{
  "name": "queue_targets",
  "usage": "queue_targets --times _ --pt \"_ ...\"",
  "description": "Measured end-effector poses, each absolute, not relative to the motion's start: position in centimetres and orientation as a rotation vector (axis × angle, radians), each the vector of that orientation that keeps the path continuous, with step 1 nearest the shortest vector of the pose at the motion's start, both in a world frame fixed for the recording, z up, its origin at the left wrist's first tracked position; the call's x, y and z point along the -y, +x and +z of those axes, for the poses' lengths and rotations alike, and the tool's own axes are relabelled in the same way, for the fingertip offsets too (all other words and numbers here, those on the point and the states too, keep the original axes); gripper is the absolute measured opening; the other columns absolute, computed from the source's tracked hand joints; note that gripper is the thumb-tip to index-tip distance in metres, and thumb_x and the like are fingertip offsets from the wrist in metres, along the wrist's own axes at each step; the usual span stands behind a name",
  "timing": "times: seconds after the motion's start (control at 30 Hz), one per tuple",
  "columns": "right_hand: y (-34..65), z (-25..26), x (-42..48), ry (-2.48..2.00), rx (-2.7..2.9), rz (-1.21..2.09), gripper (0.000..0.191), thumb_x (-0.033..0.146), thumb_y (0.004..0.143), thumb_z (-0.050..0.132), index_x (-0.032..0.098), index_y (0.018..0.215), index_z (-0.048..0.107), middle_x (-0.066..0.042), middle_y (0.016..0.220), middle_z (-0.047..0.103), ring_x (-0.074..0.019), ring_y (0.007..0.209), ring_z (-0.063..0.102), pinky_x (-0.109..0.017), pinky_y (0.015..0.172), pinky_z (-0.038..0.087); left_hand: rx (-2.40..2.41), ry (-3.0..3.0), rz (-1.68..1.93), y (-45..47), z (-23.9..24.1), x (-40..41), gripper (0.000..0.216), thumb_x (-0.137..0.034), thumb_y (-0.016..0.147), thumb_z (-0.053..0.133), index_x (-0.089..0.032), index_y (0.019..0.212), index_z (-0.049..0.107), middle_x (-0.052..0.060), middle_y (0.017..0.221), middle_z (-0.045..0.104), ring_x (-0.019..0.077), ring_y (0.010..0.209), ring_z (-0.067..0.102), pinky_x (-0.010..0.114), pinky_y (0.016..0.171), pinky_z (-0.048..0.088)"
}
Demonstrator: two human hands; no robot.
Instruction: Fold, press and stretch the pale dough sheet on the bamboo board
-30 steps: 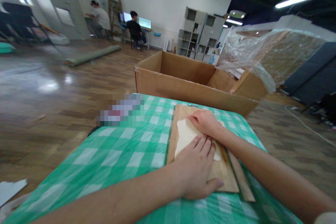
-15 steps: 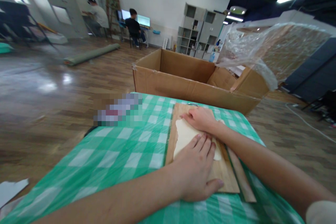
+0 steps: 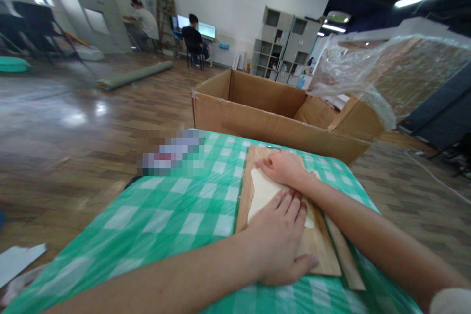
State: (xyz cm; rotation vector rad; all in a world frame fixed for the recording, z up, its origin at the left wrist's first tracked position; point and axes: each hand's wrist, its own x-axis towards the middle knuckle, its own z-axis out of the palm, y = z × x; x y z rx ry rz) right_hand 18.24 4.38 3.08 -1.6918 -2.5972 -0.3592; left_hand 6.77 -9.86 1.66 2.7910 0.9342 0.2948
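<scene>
A pale, flat sheet of what looks like rolled-out dough (image 3: 263, 191) lies on a wooden board (image 3: 324, 257). Its left edge is ragged. Flat on the near part of the sheet rests my left hand (image 3: 281, 238), fingers stretched out and thumb reaching over the bare board. My right hand (image 3: 285, 167) is at the sheet's far end, its fingers curled down against the edge; their tips are partly hidden. The right forearm crosses above the right side of the sheet. Along the board's right side lies a flat wooden strip (image 3: 346, 257), partly under that forearm.
A green-and-white checked cloth (image 3: 172, 216) covers the table. A blurred-out object (image 3: 171, 152) sits at its far left corner. Beyond the table stands a large open cardboard box (image 3: 257, 115), with plastic-wrapped material (image 3: 405, 73) at its right. Two people sit farther back.
The whole view has shifted slightly, so things appear a little farther right. Both hands keep nearly the same place on the sheet.
</scene>
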Motion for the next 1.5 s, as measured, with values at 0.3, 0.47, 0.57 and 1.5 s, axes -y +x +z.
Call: queue_targets --times 0.3,0.47,0.57,1.5 --pt "18.3 2.8 -5.4 -1.561 2.497 -0.061 0.043 0.053 0.102 0.052 0.019 0.087 0.075 -0.006 0.08 0.076 -0.0194 0.072 0.064 -0.03 0.061 0.035 -0.933 2.805 0.337 6.7 1.2 9.9 0.094 -0.071 0.101 0.023 0.002 0.159 0.032 0.029 0.166 0.026 0.0424 0.156 0.024 0.056 0.128 0.015" --pt "17.0 3.0 -4.9 -1.346 2.711 -0.2 0.06 0.066 0.101 0.045 0.021 0.077 0.078 -0.01 0.081 0.077 -0.0227 0.074 0.064 -0.032 0.066 0.035 -0.947 2.824 0.378 6.8 1.2 9.9 0.094 -0.071 0.101 0.023 0.003 0.159 0.032 0.029 0.166 0.027 0.0436 0.155 0.024 0.057 0.127 0.018" --pt "16.6 2.5 -5.5 -1.269 2.725 -0.25 0.058 0.055 0.107 0.04 0.021 0.082 0.08 -0.01 0.086 0.079 -0.0221 0.077 0.066 -0.032 0.07 0.037 -0.948 2.83 0.349 6.8 1.4 10.0 0.094 -0.07 0.102 0.023 0.003 0.159 0.032 0.03 0.166 0.027 0.0433 0.156 0.024 0.055 0.128 0.017" --pt "15.7 2.0 -7.4 -1.264 2.699 -0.151 0.059 0.054 0.107 0.043 0.019 0.069 0.073 -0.004 0.071 0.073 -0.0153 0.06 0.053 -0.032 0.059 0.024 -0.984 2.846 0.385 6.7 1.1 10.1 0.092 -0.07 0.101 0.027 0.001 0.159 0.034 0.027 0.166 0.029 0.0404 0.155 0.027 0.055 0.127 0.018"
